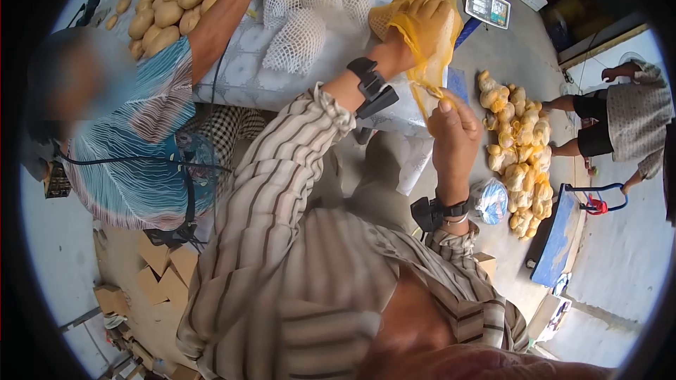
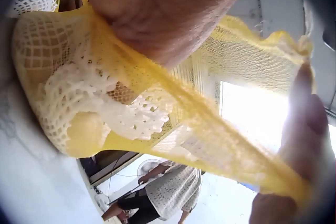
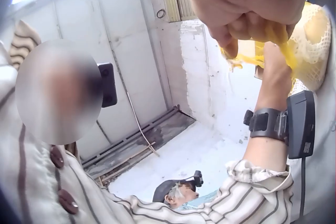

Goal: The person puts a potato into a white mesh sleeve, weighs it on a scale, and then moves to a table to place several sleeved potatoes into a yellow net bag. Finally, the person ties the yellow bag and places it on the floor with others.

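A yellow net bag (image 1: 440, 46) lies at the table's right edge, holding potatoes in white foam netting (image 2: 47, 50). My left hand (image 1: 417, 28) is over the filled end with fingers bent round it, and yellow mesh crosses the hand; its fingertips are hidden in the left wrist view, where the palm (image 2: 163, 8) shows at the top. Nearer my body, my right hand (image 1: 454, 134) pinches the bag's free edge between thumb and fingers, stretching the mesh between both hands. In the right wrist view, yellow mesh (image 3: 289, 50) bunches under the right hand's fingers (image 3: 247, 27).
Foam-wrapped potatoes (image 1: 299, 39) lie left of my left hand, beside a heap of bare potatoes (image 1: 169, 14) and another person (image 1: 134, 148). A scale display (image 1: 487, 5) stands right. Filled bags (image 1: 521, 148) and a blue trolley (image 1: 556, 239) are on the floor; someone stands beyond.
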The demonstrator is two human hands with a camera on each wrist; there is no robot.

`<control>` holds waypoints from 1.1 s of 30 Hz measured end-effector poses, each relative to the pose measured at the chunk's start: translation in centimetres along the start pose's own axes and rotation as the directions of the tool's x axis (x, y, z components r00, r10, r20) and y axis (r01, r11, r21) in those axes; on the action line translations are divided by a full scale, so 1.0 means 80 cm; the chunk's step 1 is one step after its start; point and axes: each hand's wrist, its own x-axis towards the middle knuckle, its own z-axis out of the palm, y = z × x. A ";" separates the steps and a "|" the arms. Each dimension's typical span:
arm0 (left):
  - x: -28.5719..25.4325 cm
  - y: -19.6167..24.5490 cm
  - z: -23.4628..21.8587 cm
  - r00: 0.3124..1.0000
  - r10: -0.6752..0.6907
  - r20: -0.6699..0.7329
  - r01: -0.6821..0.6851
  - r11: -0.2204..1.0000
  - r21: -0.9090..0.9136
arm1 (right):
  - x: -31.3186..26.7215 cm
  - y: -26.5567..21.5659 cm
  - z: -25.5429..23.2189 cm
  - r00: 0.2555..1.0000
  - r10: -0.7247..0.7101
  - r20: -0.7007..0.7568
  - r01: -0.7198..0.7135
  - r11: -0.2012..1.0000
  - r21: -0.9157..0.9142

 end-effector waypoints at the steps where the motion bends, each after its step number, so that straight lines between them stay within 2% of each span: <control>1: 0.011 -0.016 0.024 0.997 0.006 -0.073 0.007 0.984 0.176 | 0.005 0.001 -0.004 1.000 -0.007 -0.028 0.007 1.000 0.000; 2: 0.016 -0.025 0.038 0.989 0.027 -0.146 0.025 0.937 0.348 | 0.009 0.003 -0.006 0.998 -0.017 -0.054 0.017 1.000 0.000; 5: 0.014 -0.021 0.043 0.972 0.046 -0.232 0.040 0.934 0.355 | 0.010 0.012 -0.009 0.995 0.010 -0.095 0.001 0.994 0.113; 7: -0.009 0.001 0.038 0.987 -0.157 -0.036 0.162 0.964 0.210 | 0.009 0.025 -0.011 0.991 0.034 -0.126 -0.021 0.994 0.103; 8: -0.022 0.012 0.034 0.988 -0.151 -0.028 0.154 0.966 0.207 | 0.008 0.029 -0.013 0.987 0.060 -0.149 -0.046 0.995 0.094; 9: -0.038 0.019 0.027 0.974 -0.220 0.058 0.209 0.966 0.152 | 0.010 0.033 -0.012 0.987 0.084 -0.135 -0.069 0.992 0.106; 11: -0.067 0.037 0.010 0.912 -0.340 0.231 0.333 0.940 0.067 | 0.013 0.036 -0.014 0.986 0.103 -0.129 -0.086 0.988 0.129; 13: -0.085 0.040 0.001 0.808 -0.436 0.397 0.470 0.883 0.014 | 0.020 0.041 -0.015 0.986 0.125 -0.108 -0.107 0.983 0.152; 14: -0.093 0.036 0.009 0.807 -0.442 0.392 0.472 0.881 0.021 | 0.024 0.043 -0.015 0.987 0.129 -0.098 -0.115 0.984 0.139; 16: -0.104 0.028 0.033 0.838 -0.507 0.200 0.544 0.804 -0.240 | 0.028 0.049 -0.015 0.988 0.130 -0.081 -0.119 0.985 0.127; 17: -0.107 0.022 0.038 0.840 -0.507 0.196 0.542 0.806 -0.238 | 0.029 0.054 -0.015 0.987 0.126 -0.096 -0.114 0.986 0.122; 18: -0.106 0.018 0.040 0.932 -0.360 0.048 0.363 0.917 -0.168 | 0.030 0.057 -0.015 0.986 0.124 -0.114 -0.111 0.987 0.115; 19: -0.103 0.014 0.044 0.980 -0.182 -0.084 0.176 0.982 -0.071 | 0.031 0.058 -0.016 0.986 0.122 -0.115 -0.109 0.988 0.113; 20: -0.094 0.004 0.052 0.980 -0.181 -0.084 0.175 0.981 -0.078 | 0.033 0.061 -0.016 0.984 0.130 -0.120 -0.117 0.987 0.106; 22: -0.067 -0.003 0.061 0.926 -0.007 -0.378 0.108 0.963 0.245 | 0.035 0.063 -0.018 0.982 0.140 -0.128 -0.128 0.987 0.097; 23: -0.065 -0.008 0.060 0.926 -0.010 -0.377 0.108 0.965 0.240 | 0.036 0.065 -0.019 0.979 0.144 -0.146 -0.134 0.988 0.080; 25: -0.043 0.002 0.021 0.964 0.035 -0.264 0.023 0.977 0.213 | 0.038 0.070 -0.021 0.974 0.152 -0.165 -0.144 0.988 0.062; 28: -0.035 -0.002 0.019 0.972 0.038 -0.233 0.033 0.955 0.293 | 0.043 0.073 -0.022 0.976 0.140 -0.166 -0.135 0.990 0.041; 33: -0.004 -0.027 0.027 0.969 0.075 -0.234 0.007 0.943 0.331 | 0.047 0.076 -0.014 0.986 0.099 -0.136 -0.114 0.988 -0.108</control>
